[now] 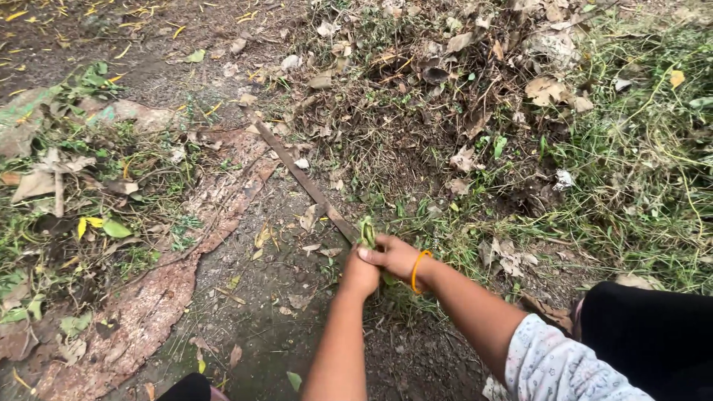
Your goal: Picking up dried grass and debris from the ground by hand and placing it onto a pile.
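From my remote feed, a pile of dead leaves (67, 186) lies at left; a long blade (304, 182) rests flat on the dirt. My left hand (359, 273) closes around its handle end, while my right hand (394, 256) pinches a green weed (367, 232), steadying it against the blade.
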